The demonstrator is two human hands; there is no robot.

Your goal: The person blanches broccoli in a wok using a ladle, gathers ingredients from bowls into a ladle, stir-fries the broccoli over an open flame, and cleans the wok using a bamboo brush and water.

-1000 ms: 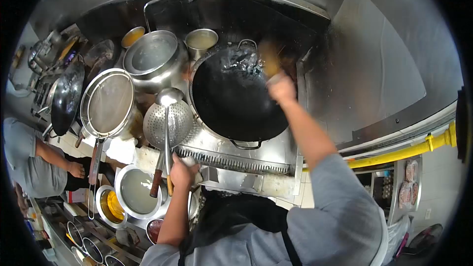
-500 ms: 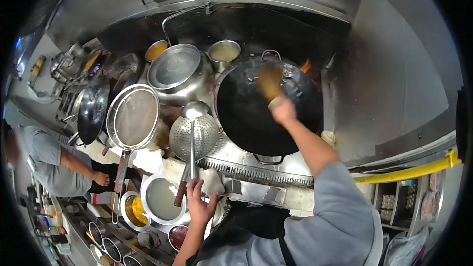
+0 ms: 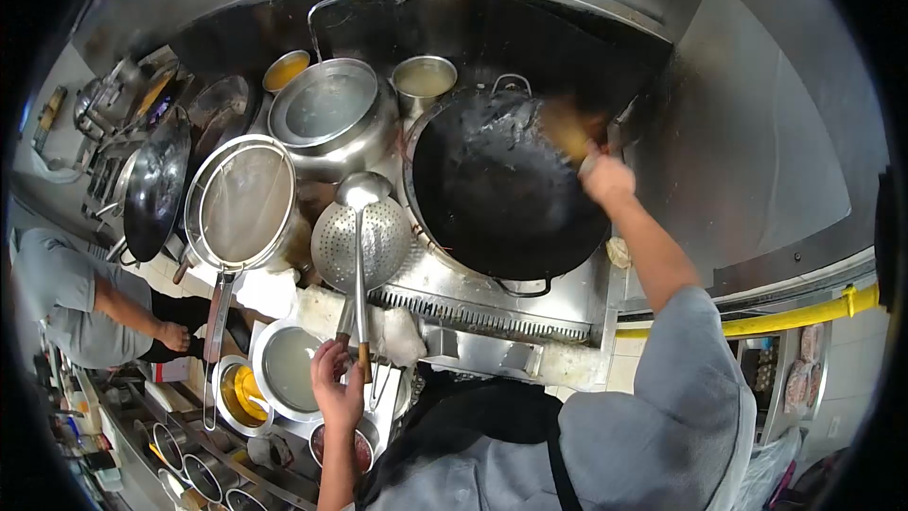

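Note:
In my right hand (image 3: 608, 180) is a wok brush (image 3: 565, 131), its tan bristles blurred by motion. The brush is at the far right side of the big black wok (image 3: 501, 199), where some water glistens and haze hangs. My left hand (image 3: 338, 383) is lower left, its fingers curled over the handle of the perforated skimmer (image 3: 331, 251), hiding the handle's end. A steel ladle (image 3: 362, 191) lies across the skimmer, and its wooden handle end shows just right of my left fingers.
Left of the wok stand a large steel pot (image 3: 355, 156), a mesh strainer (image 3: 248, 203) and a second wok (image 3: 156, 194). A bowl of cloudy liquid (image 3: 265, 374) sits near my left hand. Another person (image 3: 80, 303) stands at the left. A yellow pipe (image 3: 757, 325) runs along the right.
My right hand and the brush have swept right across the wok. My left hand has shifted left from the ladle's handle to the skimmer's. The view has shifted slightly.

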